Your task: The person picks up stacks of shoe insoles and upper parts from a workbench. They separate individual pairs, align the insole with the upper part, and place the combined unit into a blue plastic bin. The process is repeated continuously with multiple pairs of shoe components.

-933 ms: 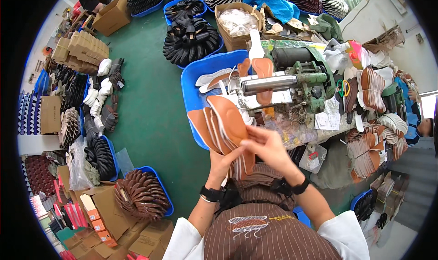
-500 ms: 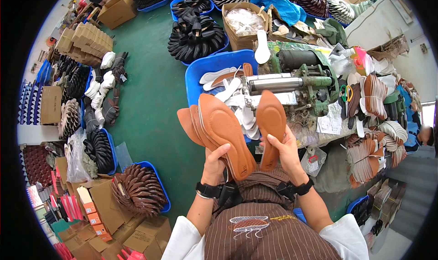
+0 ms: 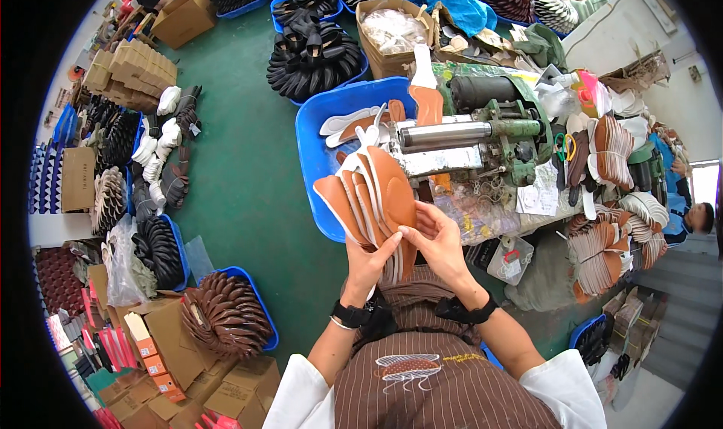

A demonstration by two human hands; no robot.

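Insoles [image 3: 388, 188], tan on their faces and pale at the edges, are held as a fanned, upright stack at the centre of the frame, just in front of the machine. The left hand [image 3: 365, 265] grips the lower left of the stack, thumb across the front; its other fingers are mostly hidden behind. The right hand [image 3: 437, 242] is at the lower right of the stack, thumb and fingers pinching the edge of the front insole, the two thumb tips close together.

Behind the stack, a blue tub [image 3: 307, 139] holds loose white and tan pieces. Right of the tub, the green machine [image 3: 527, 128] with a shiny metal roller [image 3: 444, 135] sits on a cluttered tabletop [image 3: 486, 222], and a tan-and-white insole [image 3: 428, 105] sticks up behind the roller. Farther right are a sheet of paper [image 3: 538, 196], scissors [image 3: 571, 147] with green and yellow handles, and tied insole bundles [image 3: 611, 156].

At the upper centre, a cardboard box [image 3: 382, 66] filled with clear plastic stands beside a heap of black shoes [image 3: 312, 62]. At the lower left, brown shoes [image 3: 226, 314] lie in a ring on the green floor [image 3: 233, 181] side, near cardboard boxes [image 3: 178, 339].
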